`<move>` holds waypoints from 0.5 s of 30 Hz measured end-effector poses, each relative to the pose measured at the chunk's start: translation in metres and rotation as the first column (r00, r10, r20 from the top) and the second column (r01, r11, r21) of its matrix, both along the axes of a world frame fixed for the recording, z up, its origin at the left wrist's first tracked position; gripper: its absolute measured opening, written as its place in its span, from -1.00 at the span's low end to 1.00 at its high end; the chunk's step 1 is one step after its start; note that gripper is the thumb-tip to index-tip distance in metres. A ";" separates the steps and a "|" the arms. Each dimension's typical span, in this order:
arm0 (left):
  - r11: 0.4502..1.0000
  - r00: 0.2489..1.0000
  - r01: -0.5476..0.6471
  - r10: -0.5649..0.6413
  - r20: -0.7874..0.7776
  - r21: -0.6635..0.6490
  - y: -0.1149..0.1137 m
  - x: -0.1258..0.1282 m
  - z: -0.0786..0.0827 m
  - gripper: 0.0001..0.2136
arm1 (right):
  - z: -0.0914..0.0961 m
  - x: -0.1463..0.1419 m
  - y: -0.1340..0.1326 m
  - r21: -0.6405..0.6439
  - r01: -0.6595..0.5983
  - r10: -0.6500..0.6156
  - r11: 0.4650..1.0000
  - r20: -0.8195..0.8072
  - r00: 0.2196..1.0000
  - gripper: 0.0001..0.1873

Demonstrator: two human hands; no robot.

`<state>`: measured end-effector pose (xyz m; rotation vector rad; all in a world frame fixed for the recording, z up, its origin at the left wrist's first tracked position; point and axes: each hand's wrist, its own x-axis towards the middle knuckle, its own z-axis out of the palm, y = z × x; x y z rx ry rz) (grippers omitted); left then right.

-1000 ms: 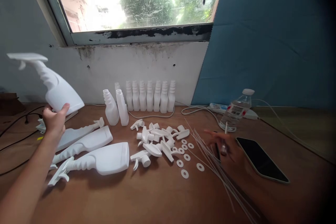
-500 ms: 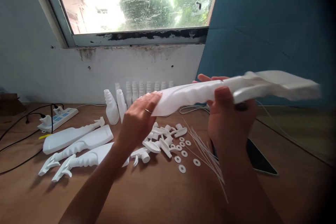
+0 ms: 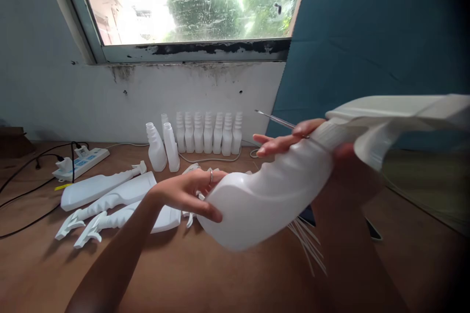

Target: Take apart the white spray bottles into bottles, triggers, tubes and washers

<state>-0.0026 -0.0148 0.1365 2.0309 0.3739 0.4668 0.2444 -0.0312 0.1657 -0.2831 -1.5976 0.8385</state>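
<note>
Tilted in front of me is a white plastic spray bottle [image 3: 257, 200], its trigger head [image 3: 389, 112] fitted on the neck and pointing right. My left hand [image 3: 194, 193], with a ring on one finger, grips the base. My right hand [image 3: 352, 171] is wrapped round the neck under the trigger head, partly hidden by the bottle and blurred. A thin metal tool with a flattened tip [image 3: 275, 118] sticks out from between the right fingers, pointing up and left. Below and behind the bottle, white trigger heads [image 3: 189, 217] are mostly covered.
Several bottles without heads [image 3: 208, 134] stand along the wall, with a few larger ones [image 3: 156, 149] to their left. Assembled spray bottles [image 3: 106, 190] lie at left by a power strip [image 3: 82, 164] with black cables. Thin white tubes [image 3: 306, 244] and a dark flat device [image 3: 373, 230] lie at right.
The spray bottle has turned so its broad side faces me, and its base has come lower and nearer. My left hand has shifted down with it. The metal tool now shows in my right hand.
</note>
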 end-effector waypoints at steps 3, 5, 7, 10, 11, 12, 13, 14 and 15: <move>0.998 0.998 -0.048 0.050 0.030 -0.050 0.005 -0.008 -0.002 -0.47 | -0.003 -0.001 0.005 -0.171 0.000 -0.001 0.985 -0.006 1.000 -0.64; 0.992 0.995 -0.094 0.096 0.027 -0.080 0.009 -0.011 -0.003 -0.46 | -0.004 -0.002 0.010 -0.236 0.044 -0.052 0.971 -0.031 0.998 -0.65; 0.987 0.994 -0.108 0.111 0.024 -0.117 0.012 -0.014 -0.005 -0.45 | -0.005 -0.004 0.013 -0.253 0.069 -0.076 0.965 -0.017 0.997 -0.63; 0.983 0.988 -0.142 0.147 0.044 -0.113 0.018 -0.016 -0.007 -0.40 | -0.007 -0.008 0.016 -0.233 0.058 -0.054 0.971 0.022 0.998 -0.57; 0.983 0.986 -0.158 0.163 0.043 -0.094 0.019 -0.016 -0.008 -0.38 | -0.008 -0.011 0.016 -0.240 0.060 -0.061 0.969 0.003 0.998 -0.59; 0.982 0.984 -0.173 0.176 0.034 -0.073 0.019 -0.014 -0.009 -0.37 | -0.010 -0.014 0.016 -0.255 0.071 -0.085 0.964 -0.042 0.996 -0.63; 0.981 0.982 -0.186 0.187 0.017 -0.054 0.019 -0.012 -0.010 -0.36 | -0.012 -0.019 0.015 -0.279 0.090 -0.122 0.956 -0.100 0.987 -0.67; 0.980 0.980 -0.196 0.197 0.002 -0.039 0.017 -0.008 -0.011 -0.35 | -0.014 -0.023 0.015 -0.306 0.109 -0.163 0.946 -0.156 0.974 -0.71; 0.977 0.977 -0.213 0.213 -0.003 -0.027 0.015 -0.003 -0.012 -0.35 | -0.016 -0.028 0.014 -0.330 0.123 -0.195 0.936 -0.196 0.961 -0.74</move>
